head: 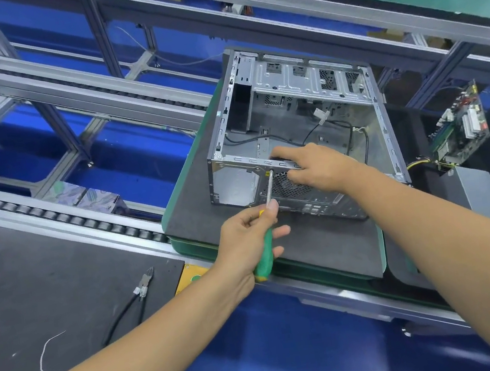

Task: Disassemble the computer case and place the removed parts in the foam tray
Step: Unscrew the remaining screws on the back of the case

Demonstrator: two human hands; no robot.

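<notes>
Unscrewing rear-edge fastener of computer case (299,132): left hand (246,237), grip curled round green screwdriver (265,245), tip at top rail; right hand (314,167), fingers extended, pressing rail steady. Case open, lying on dark mat (190,212) on tabletop. Next move likely calls for keeping tip seated, then catching freed screw. Removed circuit board (460,127) right of case; cutters (144,284) left. Conveyor frames, blue floor around

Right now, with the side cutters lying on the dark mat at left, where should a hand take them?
Probably by the two black handles, coming from above. The side cutters lie flat, jaws pointing away from the person, handles slightly spread toward the near edge.
</notes>
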